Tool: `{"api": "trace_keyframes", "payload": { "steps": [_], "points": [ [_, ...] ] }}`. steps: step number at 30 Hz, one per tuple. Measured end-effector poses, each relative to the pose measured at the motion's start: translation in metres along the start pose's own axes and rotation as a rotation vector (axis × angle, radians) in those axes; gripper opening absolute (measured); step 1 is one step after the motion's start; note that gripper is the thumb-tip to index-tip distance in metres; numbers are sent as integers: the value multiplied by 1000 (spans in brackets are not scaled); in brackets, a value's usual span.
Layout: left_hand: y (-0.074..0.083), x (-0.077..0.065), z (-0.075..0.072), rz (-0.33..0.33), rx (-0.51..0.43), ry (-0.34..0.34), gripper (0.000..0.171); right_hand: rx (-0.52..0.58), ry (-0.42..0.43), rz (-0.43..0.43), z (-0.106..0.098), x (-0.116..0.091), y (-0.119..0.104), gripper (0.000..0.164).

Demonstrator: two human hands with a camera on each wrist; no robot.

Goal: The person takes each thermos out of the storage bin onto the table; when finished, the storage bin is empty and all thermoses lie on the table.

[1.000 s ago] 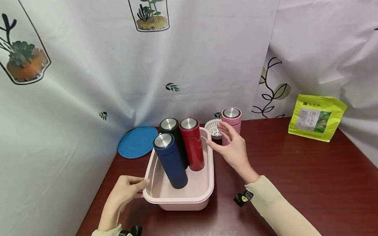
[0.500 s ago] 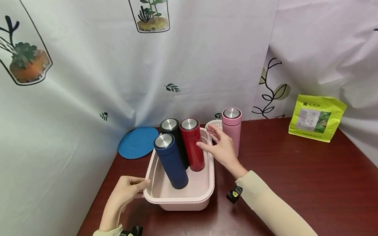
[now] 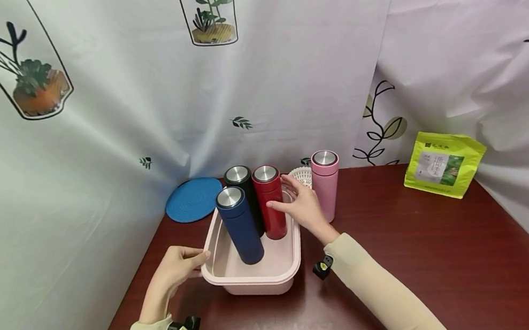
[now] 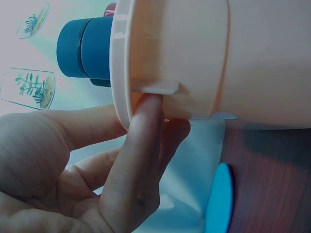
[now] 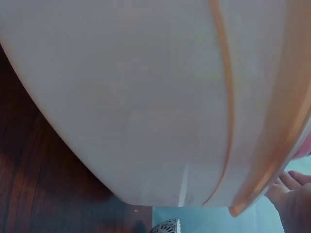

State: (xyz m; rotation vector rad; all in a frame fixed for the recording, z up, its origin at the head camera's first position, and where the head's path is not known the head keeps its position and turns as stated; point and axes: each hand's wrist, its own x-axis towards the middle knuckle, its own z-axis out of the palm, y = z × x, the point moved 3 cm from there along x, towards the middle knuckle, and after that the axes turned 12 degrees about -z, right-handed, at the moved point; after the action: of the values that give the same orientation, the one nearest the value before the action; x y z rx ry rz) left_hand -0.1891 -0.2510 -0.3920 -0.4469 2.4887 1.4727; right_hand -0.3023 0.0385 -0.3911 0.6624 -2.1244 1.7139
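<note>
My left hand (image 3: 175,268) pinches the left rim of a pale pink plastic basin (image 3: 257,281), thumb on top and fingers below the lip, as the left wrist view shows. Inside the basin stand a blue thermos (image 3: 241,234), a black thermos (image 3: 251,198) and a red thermos (image 3: 273,224), each with a silver-topped lid. My right hand (image 3: 305,210) reaches over the basin's right side, thumb and fingers spread. The thumb overlaps the red thermos in the head view, and the fingertips are right at its side. In the right wrist view the basin wall (image 5: 121,111) covers most of the picture.
Just right of the right hand, a pink thermos (image 3: 327,196) stands on the dark red table (image 3: 424,256). A white openwork basket (image 3: 302,175) is behind it. A blue round mat (image 3: 193,199) lies back left, and a lime-green pouch (image 3: 443,164) leans at the back right.
My right hand has moved left, away from the pink thermos and over the basin's edge to the red thermos. The left hand has stayed on the rim.
</note>
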Motion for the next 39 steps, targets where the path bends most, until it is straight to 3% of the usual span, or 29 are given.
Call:
{"api": "trace_keyframes", "payload": {
  "steps": [10, 25, 39],
  "points": [
    [0, -1, 0, 3, -5, -6, 38, -62, -55, 33, 10, 3, 1, 80],
    [0, -1, 1, -9, -4, 9, 38, -145, -63, -5, 14, 4, 3, 70],
    [0, -1, 0, -9, -9, 4, 38, -111, -2, -27, 13, -1, 3, 67]
  ]
}}
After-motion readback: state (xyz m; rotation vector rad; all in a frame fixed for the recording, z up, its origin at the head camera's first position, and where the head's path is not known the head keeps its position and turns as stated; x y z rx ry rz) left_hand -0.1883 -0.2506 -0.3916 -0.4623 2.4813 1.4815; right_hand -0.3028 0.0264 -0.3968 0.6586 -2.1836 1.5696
